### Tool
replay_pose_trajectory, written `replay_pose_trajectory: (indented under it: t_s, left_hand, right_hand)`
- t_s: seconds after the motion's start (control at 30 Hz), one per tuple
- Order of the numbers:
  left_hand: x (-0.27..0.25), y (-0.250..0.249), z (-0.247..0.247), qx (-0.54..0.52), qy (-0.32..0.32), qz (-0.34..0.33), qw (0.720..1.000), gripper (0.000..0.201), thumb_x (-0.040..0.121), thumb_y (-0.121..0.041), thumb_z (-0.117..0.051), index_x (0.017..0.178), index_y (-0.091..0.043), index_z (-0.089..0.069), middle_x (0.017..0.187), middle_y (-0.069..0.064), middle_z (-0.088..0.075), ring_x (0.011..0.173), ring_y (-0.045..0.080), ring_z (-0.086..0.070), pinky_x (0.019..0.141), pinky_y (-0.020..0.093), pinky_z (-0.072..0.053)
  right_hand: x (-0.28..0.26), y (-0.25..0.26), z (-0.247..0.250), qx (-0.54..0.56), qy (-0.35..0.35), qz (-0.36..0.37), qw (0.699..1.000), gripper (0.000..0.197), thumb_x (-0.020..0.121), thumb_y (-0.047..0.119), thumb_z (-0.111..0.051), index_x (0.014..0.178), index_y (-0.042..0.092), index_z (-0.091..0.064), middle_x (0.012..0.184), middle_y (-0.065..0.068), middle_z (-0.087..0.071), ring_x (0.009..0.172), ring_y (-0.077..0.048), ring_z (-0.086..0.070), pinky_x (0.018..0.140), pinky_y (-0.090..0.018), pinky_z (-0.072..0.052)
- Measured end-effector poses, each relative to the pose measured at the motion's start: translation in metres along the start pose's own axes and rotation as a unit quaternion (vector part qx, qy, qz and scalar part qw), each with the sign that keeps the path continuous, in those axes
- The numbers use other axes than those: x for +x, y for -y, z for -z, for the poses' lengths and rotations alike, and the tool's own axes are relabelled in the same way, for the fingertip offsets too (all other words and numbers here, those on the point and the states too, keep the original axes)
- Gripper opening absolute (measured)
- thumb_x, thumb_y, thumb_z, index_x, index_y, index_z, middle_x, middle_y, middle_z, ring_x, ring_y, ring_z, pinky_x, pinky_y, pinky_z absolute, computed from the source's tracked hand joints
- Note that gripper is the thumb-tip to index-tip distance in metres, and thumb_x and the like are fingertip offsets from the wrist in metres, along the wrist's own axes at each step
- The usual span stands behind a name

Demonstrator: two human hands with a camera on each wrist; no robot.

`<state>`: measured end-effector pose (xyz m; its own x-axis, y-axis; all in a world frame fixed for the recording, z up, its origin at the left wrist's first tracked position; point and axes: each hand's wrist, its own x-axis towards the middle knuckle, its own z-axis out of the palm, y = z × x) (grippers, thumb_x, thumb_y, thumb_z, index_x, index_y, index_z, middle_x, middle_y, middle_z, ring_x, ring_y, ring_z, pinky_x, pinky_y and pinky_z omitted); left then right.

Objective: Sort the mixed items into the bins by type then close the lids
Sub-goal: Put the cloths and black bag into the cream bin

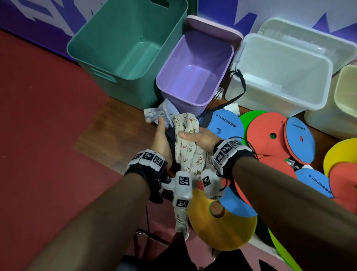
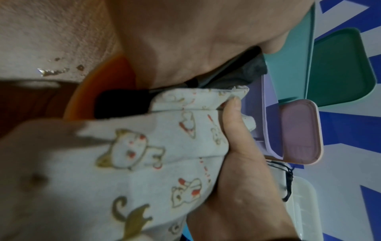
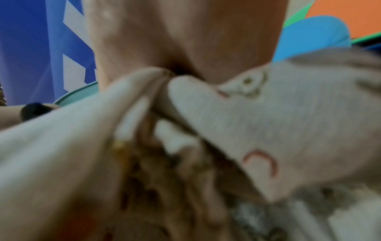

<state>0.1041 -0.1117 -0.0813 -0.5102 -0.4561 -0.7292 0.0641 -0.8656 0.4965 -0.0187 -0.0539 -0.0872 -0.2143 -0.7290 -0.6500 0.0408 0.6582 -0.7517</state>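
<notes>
both wrists wear black straps ringed with white blocks printed in black square codes; left band [image 1: 147,158], right band [image 1: 228,148], a thin black cord dangling at 6 o'clock.

Ahead of the grip the purple bin [image 1: 193,73] stood open, and the green bin [image 1: 126,41] beyond to its left (both unobstructed above). Right of the grip, overlapping foam discs [image 1: 269,135] crowded the floor; left lay bare red floor [image 1: 40,131].
</notes>
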Motion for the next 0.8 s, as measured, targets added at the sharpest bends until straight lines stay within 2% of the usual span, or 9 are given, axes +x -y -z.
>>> replay_pose_trajectory:
  t_s: [0.1,0.17,0.23,0.3,0.43,0.53,0.6,0.67,0.8]
  left_hand:
    - [0.007,0.005,0.003,0.008,-0.006,-0.006,1.0,0.099,0.059,-0.086,-0.058,0.13,-0.017,-0.06,0.128,0.019,-0.061,0.117,0.036,-0.06,0.106,0.056,-0.038]
    - [0.007,0.005,0.002,0.026,-0.037,-0.013,0.999,0.1,0.058,-0.087,-0.059,0.13,-0.018,-0.059,0.131,0.02,-0.059,0.117,0.036,-0.06,0.106,0.056,-0.038]
    - [-0.009,-0.002,-0.008,0.042,-0.028,-0.009,0.999,0.088,0.078,-0.082,-0.039,0.13,-0.014,-0.059,0.128,0.021,-0.06,0.114,0.033,-0.062,0.105,0.053,-0.041]
    - [-0.009,-0.003,-0.009,0.063,-0.012,-0.013,0.998,0.085,0.085,-0.078,-0.028,0.129,-0.012,-0.06,0.123,0.022,-0.064,0.112,0.034,-0.063,0.102,0.05,-0.044]
    - [-0.021,-0.016,-0.023,0.107,-0.013,-0.031,0.994,0.091,0.073,-0.085,-0.039,0.126,-0.016,-0.062,0.119,0.019,-0.066,0.111,0.033,-0.064,0.102,0.049,-0.045]
    - [-0.003,-0.017,-0.022,0.143,-0.033,-0.054,0.988,0.114,0.042,-0.098,-0.05,0.126,-0.021,-0.063,0.123,0.014,-0.065,0.114,0.032,-0.062,0.106,0.051,-0.041]
    - [0.0,-0.023,-0.028,0.168,-0.03,-0.079,0.982,0.112,0.043,-0.1,-0.048,0.126,-0.026,-0.062,0.125,0.01,-0.065,0.115,0.029,-0.062,0.104,0.051,-0.042]
    - [-0.011,-0.033,-0.045,0.184,-0.022,-0.103,0.977,0.109,0.045,-0.101,-0.044,0.126,-0.03,-0.061,0.126,0.008,-0.064,0.115,0.027,-0.062,0.103,0.049,-0.042]
    - [-0.036,-0.053,-0.091,0.213,0.035,-0.143,0.966,0.111,0.046,-0.1,-0.045,0.122,-0.022,-0.064,0.118,0.012,-0.068,0.11,0.03,-0.065,0.101,0.048,-0.045]
  right_hand:
    - [0.004,-0.002,0.0,-0.01,-0.009,-0.004,1.0,0.096,0.041,0.074,-0.075,0.119,0.02,-0.064,0.113,-0.002,-0.07,0.105,-0.021,-0.065,0.1,-0.043,-0.047]
    - [0.0,0.0,0.002,-0.007,-0.011,0.001,1.0,0.089,0.047,0.071,-0.076,0.119,0.02,-0.064,0.114,-0.002,-0.069,0.105,-0.021,-0.065,0.101,-0.043,-0.046]
    - [-0.003,-0.001,0.007,0.006,-0.008,0.007,1.0,0.074,0.056,0.065,-0.076,0.116,0.023,-0.066,0.11,0.0,-0.071,0.104,-0.019,-0.065,0.101,-0.042,-0.046]
    - [-0.006,-0.001,0.009,0.023,-0.006,0.017,1.0,0.067,0.057,0.062,-0.077,0.112,0.025,-0.067,0.106,0.002,-0.073,0.101,-0.018,-0.067,0.1,-0.042,-0.048]
    - [-0.019,0.011,0.013,0.044,-0.004,0.065,0.997,0.025,0.082,0.037,-0.07,0.106,0.032,-0.064,0.105,0.003,-0.071,0.098,-0.013,-0.067,0.095,-0.036,-0.05]
    - [-0.03,0.025,0.017,0.044,-0.024,0.102,0.994,0.036,0.078,0.045,-0.071,0.109,0.03,-0.061,0.104,0.006,-0.069,0.098,-0.012,-0.065,0.094,-0.033,-0.048]
    - [-0.038,0.034,0.023,0.058,-0.04,0.122,0.99,0.048,0.073,0.048,-0.073,0.114,0.025,-0.062,0.108,0.002,-0.07,0.102,-0.016,-0.066,0.092,-0.032,-0.049]
    - [-0.048,0.044,0.032,0.069,-0.047,0.13,0.988,0.038,0.079,0.04,-0.072,0.112,0.022,-0.065,0.107,0.0,-0.071,0.1,-0.016,-0.067,0.087,-0.028,-0.051]
    - [-0.073,0.066,0.058,0.091,-0.106,0.162,0.977,0.036,0.076,0.038,-0.076,0.105,0.017,-0.071,0.1,-0.001,-0.074,0.093,-0.016,-0.07,0.083,-0.029,-0.053]
